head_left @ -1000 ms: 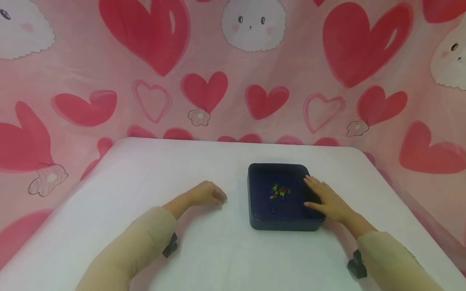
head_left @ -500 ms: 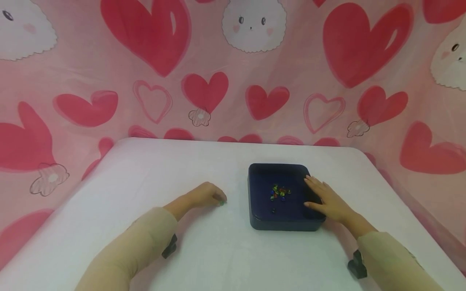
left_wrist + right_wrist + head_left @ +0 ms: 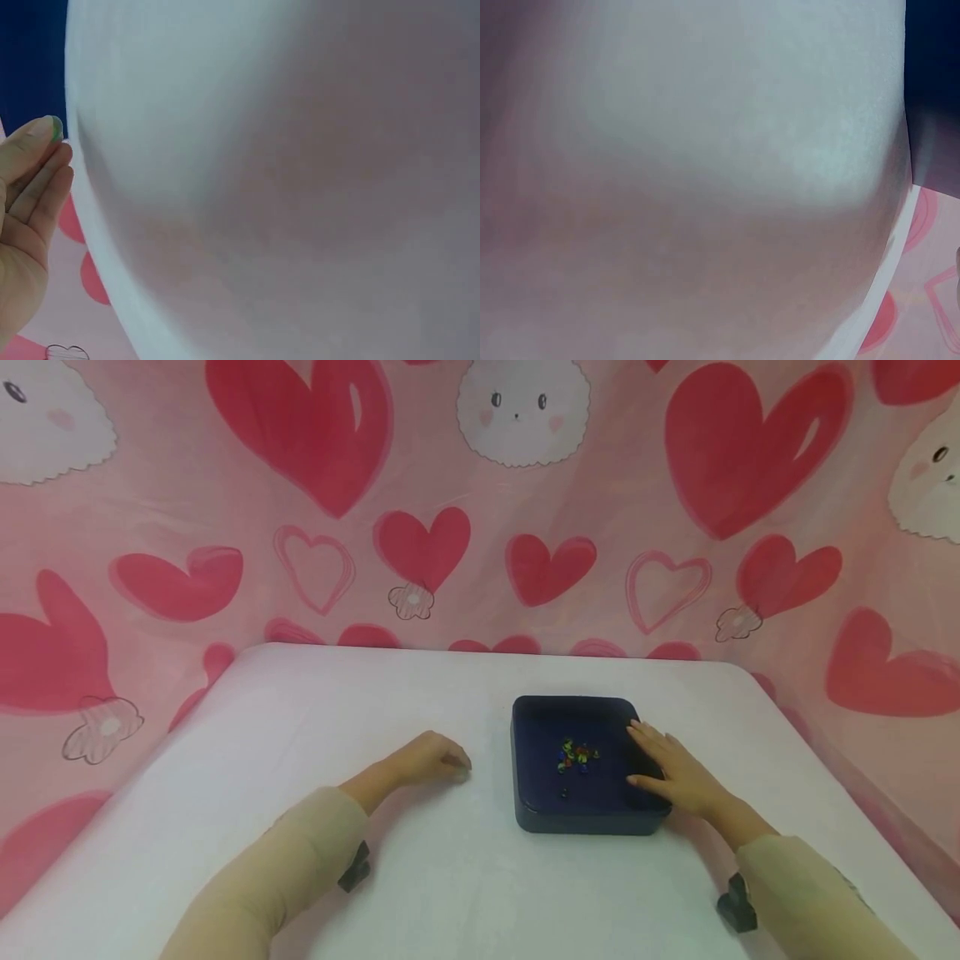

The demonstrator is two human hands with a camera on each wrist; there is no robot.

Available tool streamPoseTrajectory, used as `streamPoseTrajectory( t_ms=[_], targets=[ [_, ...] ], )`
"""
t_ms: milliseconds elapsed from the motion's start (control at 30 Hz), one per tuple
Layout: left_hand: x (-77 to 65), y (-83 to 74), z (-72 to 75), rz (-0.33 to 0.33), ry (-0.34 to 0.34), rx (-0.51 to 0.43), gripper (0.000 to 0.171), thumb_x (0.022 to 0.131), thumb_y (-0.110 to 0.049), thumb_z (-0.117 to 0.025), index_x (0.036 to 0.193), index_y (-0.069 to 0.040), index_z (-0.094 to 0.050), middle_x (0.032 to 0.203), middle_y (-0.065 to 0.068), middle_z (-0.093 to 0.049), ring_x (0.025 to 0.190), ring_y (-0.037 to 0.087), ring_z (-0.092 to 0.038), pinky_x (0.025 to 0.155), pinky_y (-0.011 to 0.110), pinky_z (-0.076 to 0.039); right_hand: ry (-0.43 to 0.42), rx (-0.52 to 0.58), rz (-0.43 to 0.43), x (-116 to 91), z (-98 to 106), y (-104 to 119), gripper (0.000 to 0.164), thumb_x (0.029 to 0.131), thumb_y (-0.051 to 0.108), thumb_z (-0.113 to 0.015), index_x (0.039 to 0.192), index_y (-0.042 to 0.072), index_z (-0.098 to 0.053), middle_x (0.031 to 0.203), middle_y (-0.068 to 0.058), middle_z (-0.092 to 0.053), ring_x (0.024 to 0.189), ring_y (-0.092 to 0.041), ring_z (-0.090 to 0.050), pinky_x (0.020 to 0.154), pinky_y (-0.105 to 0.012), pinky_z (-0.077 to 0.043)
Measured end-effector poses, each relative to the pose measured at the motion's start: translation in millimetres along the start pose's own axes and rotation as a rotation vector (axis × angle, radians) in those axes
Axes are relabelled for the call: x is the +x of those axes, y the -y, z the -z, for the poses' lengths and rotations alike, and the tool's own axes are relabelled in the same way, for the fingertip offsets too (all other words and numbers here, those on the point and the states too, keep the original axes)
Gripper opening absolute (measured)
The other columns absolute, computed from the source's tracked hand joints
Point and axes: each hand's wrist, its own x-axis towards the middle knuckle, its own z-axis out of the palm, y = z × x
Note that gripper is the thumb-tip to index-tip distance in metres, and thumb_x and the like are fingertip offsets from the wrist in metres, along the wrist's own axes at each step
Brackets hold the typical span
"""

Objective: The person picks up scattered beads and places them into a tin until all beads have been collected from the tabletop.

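My left hand (image 3: pixel 432 758) is just above the white table, a short way left of the dark blue tray (image 3: pixel 588 822). Between its thumb and fingertips it pinches a small clear-green glass marble (image 3: pixel 57 128), visible in the left wrist view but barely discernible from the head. My right hand (image 3: pixel 681 778) rests on the tray's right rim with fingers and thumb extended. Several colourful marbles (image 3: pixel 576 756) lie clustered in the middle of the tray, and a dark one (image 3: pixel 565 793) sits apart nearer the front wall.
The white table (image 3: pixel 390 693) extends around the tray and both arms. Behind it hangs a pink cloth (image 3: pixel 480 560) printed with hearts. A dark device is strapped under each wrist.
My left hand has lifted slightly and shifted a little to the right; the green marble seen under its fingertips is now mostly covered. The right hand and tray stay in place.
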Motion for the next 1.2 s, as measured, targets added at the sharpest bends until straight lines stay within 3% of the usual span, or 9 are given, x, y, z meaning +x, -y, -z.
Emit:
streamPoseTrajectory(
  t_ms=[367, 867, 1200],
  targets=[
    [13.1, -20.8, 2.0, -0.088, -0.052, -0.036, 0.019, 0.078, -0.009, -0.063, 0.096, -0.004, -0.066, 0.091, -0.001, -0.064, 0.086, 0.006, -0.058, 0.076, 0.018, -0.043, -0.001, -0.012, 0.01, 0.7, 0.2, 0.1, 0.069, 0.081, 0.032, -0.057, 0.132, -0.003, -0.026, 0.136, -0.022, -0.022, 0.124, -0.038, -0.015, 0.102, -0.042, 0.001],
    [29.1, -47.0, -1.4, -0.145, -0.043, -0.116, 0.018, 0.078, -0.009, -0.062, 0.095, -0.004, -0.066, 0.092, -0.001, -0.064, 0.084, 0.004, -0.058, 0.074, 0.016, -0.044, -0.01, -0.018, 0.023, 0.3, 0.3, -2.4, 0.069, 0.081, 0.033, -0.057, 0.132, -0.003, -0.027, 0.136, -0.022, -0.023, 0.125, -0.037, -0.015, 0.101, -0.047, -0.003],
    [42.5, -62.5, -9.4, -0.179, -0.021, -0.166, 0.021, 0.079, -0.013, -0.062, 0.097, -0.003, -0.065, 0.09, -0.001, -0.064, 0.079, 0.0, -0.057, 0.072, 0.016, -0.044, 0.001, -0.015, 0.003, -0.5, 0.3, 0.1, 0.07, 0.081, 0.034, -0.056, 0.133, -0.002, -0.026, 0.137, -0.02, -0.022, 0.126, -0.035, -0.014, 0.101, -0.044, -0.001]
  ],
)
